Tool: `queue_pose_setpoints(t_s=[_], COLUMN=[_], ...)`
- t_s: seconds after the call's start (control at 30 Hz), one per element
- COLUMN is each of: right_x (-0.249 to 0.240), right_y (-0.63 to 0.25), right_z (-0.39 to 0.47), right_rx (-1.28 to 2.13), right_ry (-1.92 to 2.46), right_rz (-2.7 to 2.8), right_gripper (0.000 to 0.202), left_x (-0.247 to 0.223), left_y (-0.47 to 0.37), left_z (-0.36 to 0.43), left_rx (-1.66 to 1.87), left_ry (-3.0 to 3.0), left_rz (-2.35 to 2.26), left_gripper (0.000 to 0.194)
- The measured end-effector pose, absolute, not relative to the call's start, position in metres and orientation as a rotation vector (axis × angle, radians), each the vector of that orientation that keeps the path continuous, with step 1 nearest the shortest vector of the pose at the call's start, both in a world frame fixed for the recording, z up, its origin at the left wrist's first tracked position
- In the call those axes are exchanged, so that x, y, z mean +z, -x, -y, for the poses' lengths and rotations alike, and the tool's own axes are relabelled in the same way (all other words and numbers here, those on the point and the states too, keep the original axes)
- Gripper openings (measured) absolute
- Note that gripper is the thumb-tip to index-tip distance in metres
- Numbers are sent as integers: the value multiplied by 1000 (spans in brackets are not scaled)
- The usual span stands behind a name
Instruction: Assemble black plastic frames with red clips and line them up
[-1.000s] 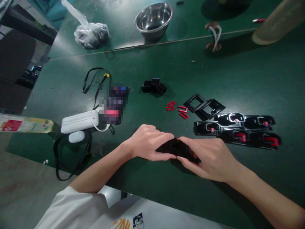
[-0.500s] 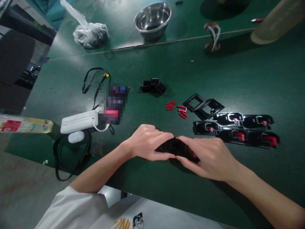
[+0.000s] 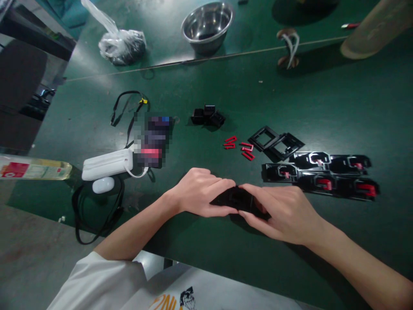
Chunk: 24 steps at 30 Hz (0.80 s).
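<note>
Between my two hands is a dark, glossy black plastic part (image 3: 237, 199), partly covered by my fingers. My left hand (image 3: 203, 192) grips its left end, thumb below and fingers along the top. My right hand (image 3: 282, 211) pinches the right end in the same way, and the fingertips of both hands nearly meet. Just beyond lie several small red plastic clips (image 3: 248, 147) and two square black frames (image 3: 284, 146). To the right, black plastic pieces with red clips in them (image 3: 322, 183) lie in two rows. Small black block-shaped parts (image 3: 208, 115) sit in a pile farther back.
On the left are a white power bank (image 3: 108, 164), a white earbud case (image 3: 103, 185), a blurred-out phone (image 3: 156, 142), black cables and a bottle (image 3: 38, 168). Toward the back stand a metal bowl (image 3: 208, 28), a plastic bag (image 3: 122, 46) and a cord spool (image 3: 288, 49).
</note>
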State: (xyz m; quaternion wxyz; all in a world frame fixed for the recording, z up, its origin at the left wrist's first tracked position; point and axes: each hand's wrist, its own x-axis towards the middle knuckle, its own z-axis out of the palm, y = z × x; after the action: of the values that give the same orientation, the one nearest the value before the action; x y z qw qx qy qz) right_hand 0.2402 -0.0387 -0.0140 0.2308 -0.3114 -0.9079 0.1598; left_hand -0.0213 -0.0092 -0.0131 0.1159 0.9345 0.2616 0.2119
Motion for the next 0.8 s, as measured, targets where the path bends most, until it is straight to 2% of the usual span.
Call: queue_pose_setpoints(t_s=[0.8], right_x=[-13], right_y=[-240], right_z=[39], right_rx=[423], right_ry=[885], right_rz=[2504], right_gripper=[33], left_x=[-13], left_y=[21], left_z=[8], left_rx=[579], left_ry=[-2757], left_rz=[-778], left_gripper=[48])
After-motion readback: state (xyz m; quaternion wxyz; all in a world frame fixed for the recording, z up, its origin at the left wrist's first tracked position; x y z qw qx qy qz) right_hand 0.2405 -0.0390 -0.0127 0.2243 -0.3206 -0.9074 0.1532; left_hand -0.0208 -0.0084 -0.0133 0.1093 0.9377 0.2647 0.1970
